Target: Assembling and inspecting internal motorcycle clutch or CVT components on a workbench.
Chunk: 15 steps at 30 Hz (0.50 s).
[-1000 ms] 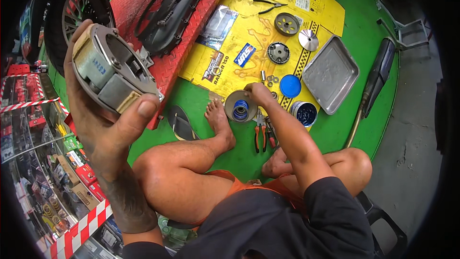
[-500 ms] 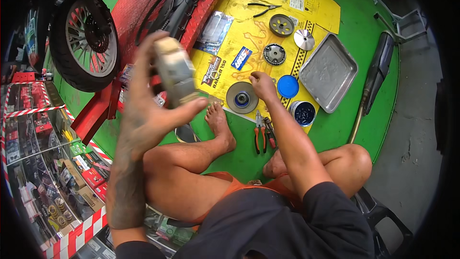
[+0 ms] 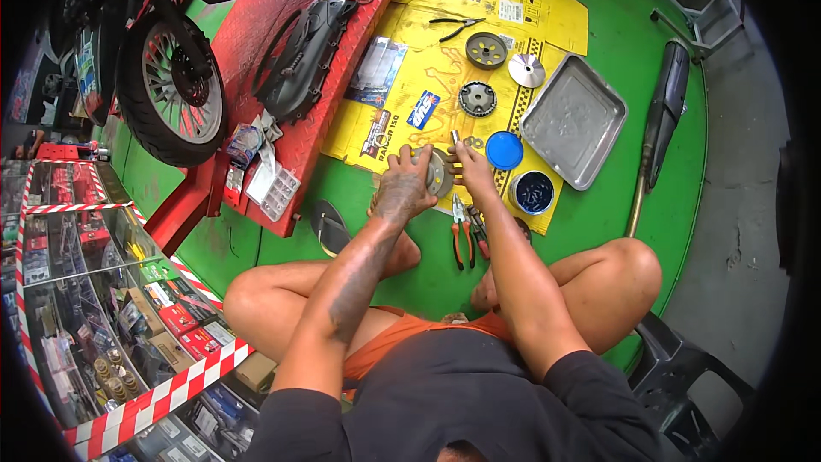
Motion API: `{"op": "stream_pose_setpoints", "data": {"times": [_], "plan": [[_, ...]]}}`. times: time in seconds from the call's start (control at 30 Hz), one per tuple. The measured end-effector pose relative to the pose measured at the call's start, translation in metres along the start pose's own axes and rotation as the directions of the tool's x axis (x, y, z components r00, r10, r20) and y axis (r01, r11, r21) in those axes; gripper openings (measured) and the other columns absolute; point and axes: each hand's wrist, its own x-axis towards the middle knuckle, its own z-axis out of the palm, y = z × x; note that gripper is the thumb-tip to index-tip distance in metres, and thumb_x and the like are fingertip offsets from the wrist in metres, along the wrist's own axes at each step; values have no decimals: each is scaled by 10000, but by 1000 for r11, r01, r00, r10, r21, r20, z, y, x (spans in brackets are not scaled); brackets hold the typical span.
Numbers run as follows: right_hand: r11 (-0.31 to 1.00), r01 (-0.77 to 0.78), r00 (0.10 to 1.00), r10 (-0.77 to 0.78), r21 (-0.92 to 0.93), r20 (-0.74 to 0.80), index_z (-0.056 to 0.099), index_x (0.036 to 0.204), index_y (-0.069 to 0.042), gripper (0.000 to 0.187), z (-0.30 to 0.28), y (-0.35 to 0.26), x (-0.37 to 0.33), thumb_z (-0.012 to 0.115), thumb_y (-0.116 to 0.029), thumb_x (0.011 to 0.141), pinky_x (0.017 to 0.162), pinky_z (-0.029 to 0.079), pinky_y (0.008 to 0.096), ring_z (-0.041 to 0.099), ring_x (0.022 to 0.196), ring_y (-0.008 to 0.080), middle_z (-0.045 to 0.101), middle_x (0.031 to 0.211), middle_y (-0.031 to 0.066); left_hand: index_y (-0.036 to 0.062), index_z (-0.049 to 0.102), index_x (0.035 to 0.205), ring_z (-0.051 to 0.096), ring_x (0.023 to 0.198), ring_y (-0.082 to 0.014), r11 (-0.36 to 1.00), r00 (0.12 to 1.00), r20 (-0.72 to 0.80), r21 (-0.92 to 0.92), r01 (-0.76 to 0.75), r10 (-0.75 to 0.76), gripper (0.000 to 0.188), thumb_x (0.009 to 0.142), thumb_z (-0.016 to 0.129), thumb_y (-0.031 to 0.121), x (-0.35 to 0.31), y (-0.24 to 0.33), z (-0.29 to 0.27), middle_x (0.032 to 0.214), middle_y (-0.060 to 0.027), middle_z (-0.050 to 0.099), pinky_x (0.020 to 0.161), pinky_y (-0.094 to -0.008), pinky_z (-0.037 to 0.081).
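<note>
Presently: round metal part point(image 3: 440, 174), at the near edge of the yellow cardboard point(image 3: 417, 13). Your left hand point(image 3: 403, 180): fingers spread wide, holding it. Your right hand point(image 3: 473, 173): fingers curled alongside; grip, cannot tell. Hazards: lopsided pressure could tilt the part; outward elbow swing, upset the open tub point(image 3: 532, 192).

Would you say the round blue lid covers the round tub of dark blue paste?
No, the lid lies beside the tub, which stands open.
</note>
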Motion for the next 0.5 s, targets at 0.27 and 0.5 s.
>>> {"op": "stream_pose_setpoints", "data": {"times": [0.27, 0.5], "plan": [[987, 36, 990, -14, -158, 139, 647, 1283, -25, 402, 3, 18, -12, 680, -327, 1020, 724, 572, 258, 645, 860, 158, 682, 1103, 92, 115, 443, 1549, 605, 1117, -355, 911, 997, -80, -413, -17, -18, 895, 787, 836, 373, -3, -43, 40, 1408, -182, 512, 809, -399, 579], [997, -52, 961, 63, -49, 270, 590, 1309, -7, 441, -13, 41, -5, 709, -307, 1010, 748, 581, 266, 658, 879, 165, 661, 1157, 93, 54, 566, 1465, 656, 1050, -233, 381, 923, 357, -841, 385, -144, 526, 1007, 662, 294, 15, -77, 63, 1292, -135, 665, 825, -304, 568]]}}
